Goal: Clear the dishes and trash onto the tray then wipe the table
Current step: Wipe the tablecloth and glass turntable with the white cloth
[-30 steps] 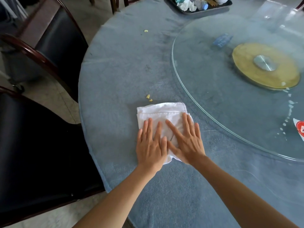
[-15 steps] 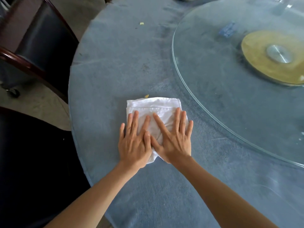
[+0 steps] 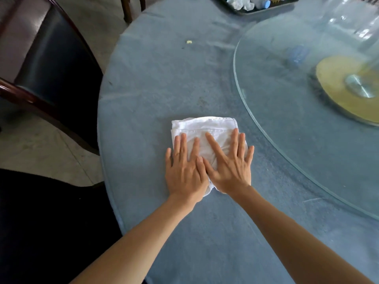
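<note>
while both hands, left hand (image 3: 185,173) and right hand (image 3: 230,169), press flat-open on cloth (image 3: 203,130); crumb (image 3: 189,42) ahead

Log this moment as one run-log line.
phase: wiping | left hand: flat on cloth | right hand: flat on cloth | crumb: on table, ahead | tray: loaded, far edge

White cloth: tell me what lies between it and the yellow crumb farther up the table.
Nothing visible does. The white cloth, flat under the left hand and right hand, has only bare tablecloth ahead of it up to the yellow crumb.
</note>
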`<control>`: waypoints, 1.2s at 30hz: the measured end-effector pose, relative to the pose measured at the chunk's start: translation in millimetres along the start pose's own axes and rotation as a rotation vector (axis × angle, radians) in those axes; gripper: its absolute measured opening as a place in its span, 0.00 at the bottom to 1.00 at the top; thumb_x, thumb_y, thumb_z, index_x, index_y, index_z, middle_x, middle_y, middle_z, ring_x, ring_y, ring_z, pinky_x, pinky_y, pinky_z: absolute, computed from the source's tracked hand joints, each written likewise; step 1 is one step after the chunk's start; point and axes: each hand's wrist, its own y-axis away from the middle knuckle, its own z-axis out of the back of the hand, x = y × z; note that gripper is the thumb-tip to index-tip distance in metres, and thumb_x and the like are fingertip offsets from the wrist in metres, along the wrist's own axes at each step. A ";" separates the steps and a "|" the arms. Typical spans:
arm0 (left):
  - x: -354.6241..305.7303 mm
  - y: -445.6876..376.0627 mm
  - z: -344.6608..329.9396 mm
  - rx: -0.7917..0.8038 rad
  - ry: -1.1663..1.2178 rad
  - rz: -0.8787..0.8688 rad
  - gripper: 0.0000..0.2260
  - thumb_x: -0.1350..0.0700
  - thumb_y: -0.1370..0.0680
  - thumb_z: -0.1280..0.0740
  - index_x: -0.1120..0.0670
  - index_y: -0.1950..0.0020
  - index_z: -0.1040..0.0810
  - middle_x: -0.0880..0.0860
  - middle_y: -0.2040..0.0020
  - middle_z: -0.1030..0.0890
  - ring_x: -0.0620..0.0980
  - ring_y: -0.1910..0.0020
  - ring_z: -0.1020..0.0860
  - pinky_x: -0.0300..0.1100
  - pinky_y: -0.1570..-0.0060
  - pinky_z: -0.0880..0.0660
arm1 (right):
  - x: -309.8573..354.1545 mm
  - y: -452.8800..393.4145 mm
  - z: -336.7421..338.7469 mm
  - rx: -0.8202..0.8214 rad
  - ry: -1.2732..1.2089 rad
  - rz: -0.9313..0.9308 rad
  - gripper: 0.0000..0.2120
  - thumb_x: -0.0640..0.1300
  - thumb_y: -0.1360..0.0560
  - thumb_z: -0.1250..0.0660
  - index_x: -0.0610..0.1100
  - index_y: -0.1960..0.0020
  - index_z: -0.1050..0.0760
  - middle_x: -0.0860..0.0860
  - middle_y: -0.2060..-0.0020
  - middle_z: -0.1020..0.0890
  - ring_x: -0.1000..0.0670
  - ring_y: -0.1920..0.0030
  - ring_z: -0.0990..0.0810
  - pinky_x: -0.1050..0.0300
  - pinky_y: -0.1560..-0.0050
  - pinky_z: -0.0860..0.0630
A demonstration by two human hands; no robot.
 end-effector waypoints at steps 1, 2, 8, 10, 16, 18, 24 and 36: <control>8.8 -12.1 2.7 0.018 -0.015 -0.037 0.26 0.47 0.18 0.57 0.45 0.19 0.42 0.52 0.18 0.48 0.50 0.19 0.55 0.53 0.22 0.55 | 5.6 -5.3 -0.6 -0.010 0.007 -0.033 0.35 0.77 0.27 0.58 0.71 0.22 0.61 0.40 0.20 0.66 0.38 0.20 0.66 0.32 0.23 0.61; 20.4 -28.3 6.5 0.037 -0.041 -0.069 0.27 0.45 0.19 0.57 0.44 0.19 0.43 0.52 0.18 0.48 0.50 0.19 0.55 0.53 0.22 0.57 | 13.5 -12.9 -1.3 -0.019 0.009 -0.065 0.35 0.77 0.26 0.57 0.71 0.22 0.61 0.40 0.20 0.66 0.37 0.20 0.66 0.32 0.23 0.61; 75.7 -124.4 20.2 0.109 -0.163 -0.128 0.31 0.45 0.23 0.67 0.43 0.18 0.52 0.49 0.17 0.57 0.48 0.19 0.61 0.52 0.22 0.60 | 71.4 -83.2 -11.6 -0.062 0.007 -0.187 0.36 0.77 0.26 0.55 0.70 0.21 0.60 0.39 0.19 0.64 0.37 0.20 0.65 0.33 0.23 0.61; 80.1 -145.7 18.3 0.108 -0.162 -0.129 0.30 0.46 0.22 0.65 0.43 0.18 0.53 0.49 0.17 0.58 0.48 0.19 0.61 0.53 0.22 0.59 | 79.0 -107.9 -12.9 -0.059 0.015 -0.191 0.36 0.77 0.26 0.56 0.70 0.21 0.60 0.39 0.19 0.64 0.37 0.20 0.65 0.33 0.23 0.62; 92.1 -199.4 15.7 0.081 -0.135 -0.103 0.27 0.48 0.19 0.57 0.44 0.18 0.50 0.50 0.17 0.56 0.49 0.19 0.61 0.54 0.22 0.59 | 91.6 -167.5 -13.7 -0.074 0.012 -0.166 0.35 0.77 0.26 0.56 0.70 0.21 0.59 0.39 0.19 0.62 0.37 0.19 0.64 0.34 0.22 0.61; 92.4 -210.5 13.4 0.072 -0.125 -0.100 0.28 0.47 0.20 0.58 0.45 0.18 0.50 0.51 0.17 0.55 0.49 0.19 0.61 0.54 0.22 0.59 | 92.4 -179.0 -13.5 -0.080 0.024 -0.161 0.35 0.77 0.26 0.57 0.71 0.21 0.59 0.39 0.19 0.62 0.37 0.19 0.64 0.34 0.22 0.61; 94.3 -233.0 11.8 0.116 -0.110 -0.138 0.28 0.47 0.20 0.59 0.47 0.18 0.53 0.54 0.18 0.58 0.50 0.20 0.63 0.55 0.22 0.61 | 97.2 -196.3 -11.0 -0.076 0.049 -0.201 0.33 0.76 0.25 0.57 0.72 0.22 0.61 0.40 0.19 0.62 0.38 0.19 0.63 0.36 0.21 0.61; 99.0 -258.0 13.0 0.239 -0.083 -0.312 0.30 0.47 0.17 0.55 0.58 0.18 0.58 0.65 0.20 0.63 0.59 0.21 0.66 0.54 0.23 0.65 | 103.8 -200.9 -12.9 -0.098 0.037 -0.359 0.33 0.78 0.29 0.61 0.76 0.24 0.58 0.46 0.17 0.59 0.44 0.18 0.60 0.43 0.19 0.59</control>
